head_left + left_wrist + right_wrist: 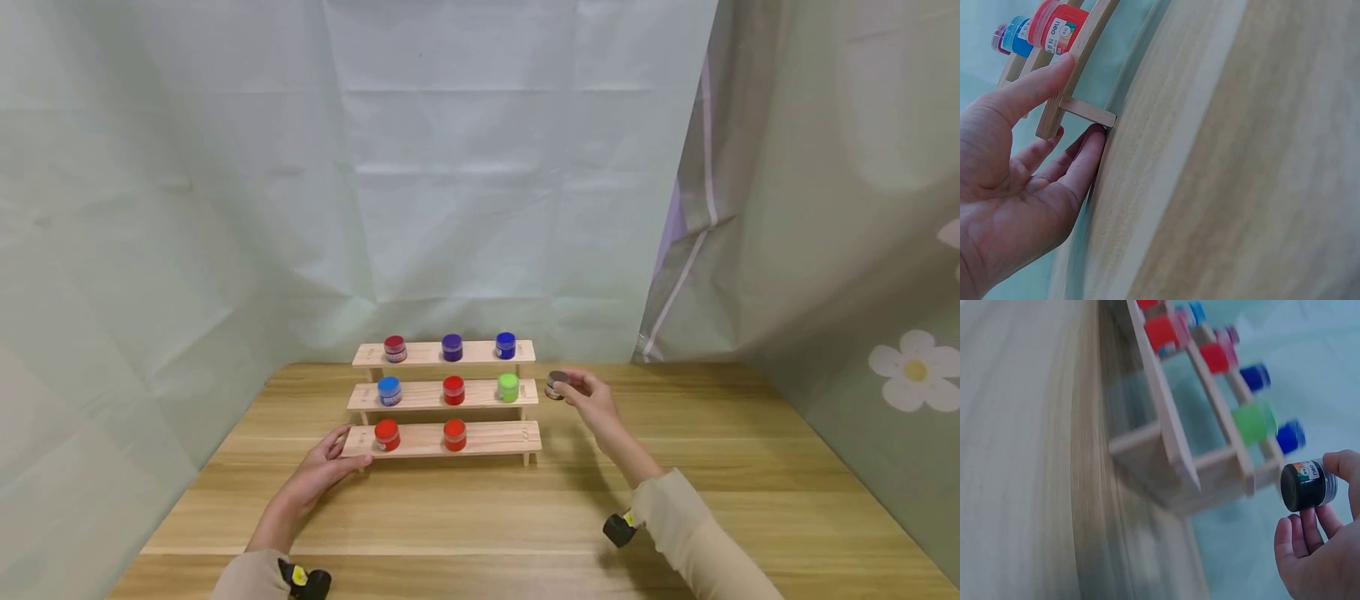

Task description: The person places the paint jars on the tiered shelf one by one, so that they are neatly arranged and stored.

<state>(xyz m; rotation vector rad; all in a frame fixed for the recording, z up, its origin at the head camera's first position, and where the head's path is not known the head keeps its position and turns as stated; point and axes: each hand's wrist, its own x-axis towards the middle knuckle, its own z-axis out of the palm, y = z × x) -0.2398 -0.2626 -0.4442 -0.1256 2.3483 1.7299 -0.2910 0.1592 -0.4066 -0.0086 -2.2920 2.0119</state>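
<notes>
A three-step wooden rack [487,438] stands on the table and carries several small paint jars. My right hand [592,400] pinches a black jar [557,385] in the air just right of the rack's middle step; in the right wrist view the black jar [1307,485] sits between my thumb and fingertips. My left hand [324,468] rests against the rack's left end, thumb on the bottom step beside a red jar [387,434]. In the left wrist view the left hand [1041,137] touches the rack [1079,69] with straight fingers by its leg.
The bottom step holds two red jars [454,434] with bare wood at its right end. A green jar [508,387] stands at the right of the middle step. Pale cloth hangs behind and to both sides. The wooden table [750,467] stretches bare to the right.
</notes>
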